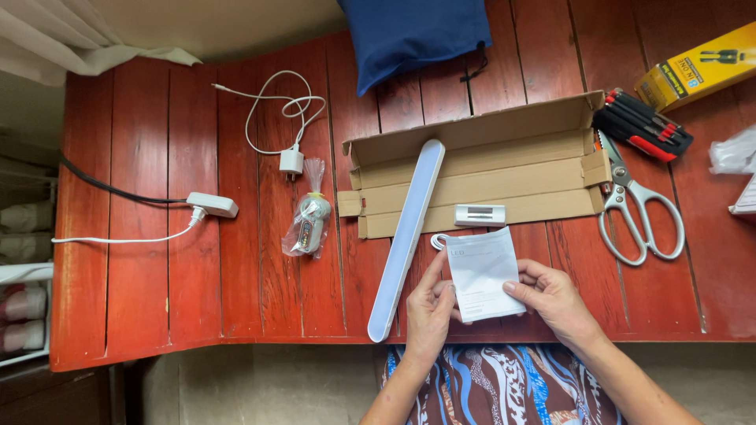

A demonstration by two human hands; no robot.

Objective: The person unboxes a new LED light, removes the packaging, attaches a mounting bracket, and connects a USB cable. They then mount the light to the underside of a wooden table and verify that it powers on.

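Leaflet [482, 271] at near table [142, 197] edge, held betw. left hand [429, 311] and right hand [551, 297]; coiled cord [438, 241] just behind its left corner; lamp bar [407, 236] left of leaflet, running diagonally from table edge up onto open carton [480, 169]; small rectangular part [479, 215] on carton's near flap; scissors [638, 212] right of carton, touching its end; screwdriver set [642, 124] behind scissors; box [701, 67] further back, far right; cushion [417, 35] behind carton; plastic packet [309, 220] left of carton; charger w/ cable [290, 130] behind packet; power strip [211, 205] left of packet.
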